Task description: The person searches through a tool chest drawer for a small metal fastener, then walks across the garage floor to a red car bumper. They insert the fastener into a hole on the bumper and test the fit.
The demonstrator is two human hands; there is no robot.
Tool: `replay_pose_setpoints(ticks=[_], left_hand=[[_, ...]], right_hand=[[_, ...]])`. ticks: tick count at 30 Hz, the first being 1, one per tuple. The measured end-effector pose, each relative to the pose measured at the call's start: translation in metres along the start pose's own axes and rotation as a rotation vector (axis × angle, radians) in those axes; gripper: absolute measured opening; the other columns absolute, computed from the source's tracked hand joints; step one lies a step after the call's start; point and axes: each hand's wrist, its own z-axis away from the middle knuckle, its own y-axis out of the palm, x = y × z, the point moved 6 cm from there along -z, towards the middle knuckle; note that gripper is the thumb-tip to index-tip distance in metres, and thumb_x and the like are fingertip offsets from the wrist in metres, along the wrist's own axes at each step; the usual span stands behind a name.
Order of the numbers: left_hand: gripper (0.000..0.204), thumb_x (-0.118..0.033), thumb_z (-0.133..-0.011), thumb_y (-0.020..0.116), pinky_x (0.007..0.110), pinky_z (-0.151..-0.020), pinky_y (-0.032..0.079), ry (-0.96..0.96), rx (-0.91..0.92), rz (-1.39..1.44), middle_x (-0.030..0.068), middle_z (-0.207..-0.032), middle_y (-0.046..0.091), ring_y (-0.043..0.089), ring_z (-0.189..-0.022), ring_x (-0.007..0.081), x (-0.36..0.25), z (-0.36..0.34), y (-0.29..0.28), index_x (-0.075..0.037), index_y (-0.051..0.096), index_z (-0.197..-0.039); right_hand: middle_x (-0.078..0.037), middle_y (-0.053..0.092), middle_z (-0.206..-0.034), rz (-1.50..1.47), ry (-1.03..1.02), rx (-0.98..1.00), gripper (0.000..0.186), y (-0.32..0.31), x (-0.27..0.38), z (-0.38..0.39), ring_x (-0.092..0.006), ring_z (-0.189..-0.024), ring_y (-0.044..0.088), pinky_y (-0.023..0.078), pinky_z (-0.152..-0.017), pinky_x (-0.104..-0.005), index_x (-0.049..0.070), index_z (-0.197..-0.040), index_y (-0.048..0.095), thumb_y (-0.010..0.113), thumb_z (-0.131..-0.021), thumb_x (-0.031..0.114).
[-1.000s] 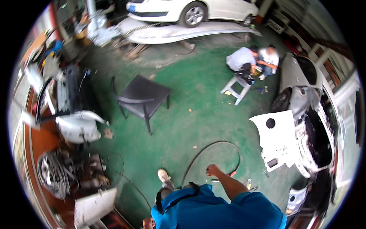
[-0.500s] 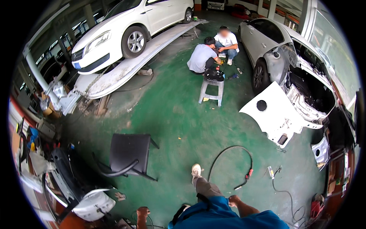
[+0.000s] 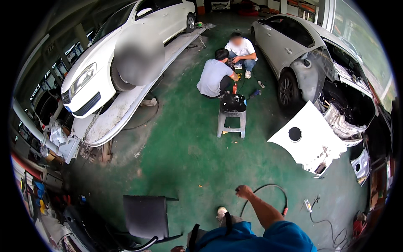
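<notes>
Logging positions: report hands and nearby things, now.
Right hand out front, nothing visibly held. Left hand mostly out of frame. Looped hose lying nearby, black chair to left.

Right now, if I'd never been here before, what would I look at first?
Probably the big white car at upper left, up on a raised platform, and the pale car at upper right, its near end stripped open. A white panel with a round dark hole sits before the pale car, and two crouching people are between the cars. Low down, the wearer's right hand shows near a looped black hose.
</notes>
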Motion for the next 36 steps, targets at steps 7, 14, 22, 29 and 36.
replay_pose_setpoints(ticks=[7, 14, 22, 29, 36], left_hand=[[0.014, -0.03, -0.096, 0.059, 0.041, -0.064, 0.047, -0.215, 0.022, 0.048, -0.0058, -0.09, 0.063, 0.057, -0.071, 0.0133, -0.085, -0.089, 0.027, -0.028, 0.062, -0.11], [0.011, -0.032, -0.094, 0.054, 0.035, -0.054, 0.04, -0.153, 0.071, -0.043, -0.0028, -0.083, 0.056, 0.054, -0.068, 0.0156, -0.257, -0.192, 0.053, -0.022, 0.058, -0.098], [0.02, -0.034, -0.091, 0.049, 0.028, -0.043, 0.031, -0.38, 0.528, 0.296, 0.0005, -0.075, 0.048, 0.05, -0.064, 0.0183, -0.555, -0.359, 0.035, -0.015, 0.054, -0.084], [0.026, -0.021, -0.092, 0.062, 0.027, -0.058, 0.048, 0.391, -0.069, -0.391, 0.0038, -0.086, 0.069, 0.065, -0.071, 0.0178, -0.902, -0.439, 0.128, -0.002, 0.069, -0.107], [0.023, -0.012, -0.085, 0.065, 0.031, -0.069, 0.053, 0.667, 0.061, -0.787, 0.0069, -0.087, 0.071, 0.067, -0.076, 0.0148, -1.038, -0.527, 0.242, -0.006, 0.071, -0.106]], right_hand=[[-0.011, 0.074, -0.087, -0.415, -0.153, -0.12, 0.038, -0.122, 0.17, -0.136, -0.0206, -0.075, 0.072, 0.056, -0.071, -0.033, 0.005, -0.107, 0.072, 0.071, -0.074, 0.023], [-0.007, 0.073, -0.11, -0.046, 0.025, 0.1, 0.035, -0.101, 0.163, -0.253, -0.0246, -0.095, 0.071, 0.057, -0.084, -0.0373, 0.014, -0.11, 0.073, 0.066, -0.079, 0.027], [-0.002, 0.073, -0.1, 0.588, 0.087, 0.339, 0.015, -0.091, -0.001, -0.283, -0.0183, -0.09, 0.071, 0.058, -0.071, -0.0349, 0.016, -0.092, 0.073, 0.067, -0.084, 0.027], [-0.005, 0.073, -0.081, -0.313, 0.539, 0.018, 0.018, -0.105, 0.067, -0.357, -0.0223, -0.074, 0.072, 0.056, -0.06, -0.0347, 0.016, -0.088, 0.076, 0.068, -0.075, 0.025], [-0.02, 0.072, -0.092, -0.129, 0.501, 0.002, 0.027, -0.168, 0.145, -0.598, -0.0369, -0.09, 0.071, 0.058, -0.07, -0.0435, 0.008, -0.089, 0.075, 0.066, -0.065, 0.016]])
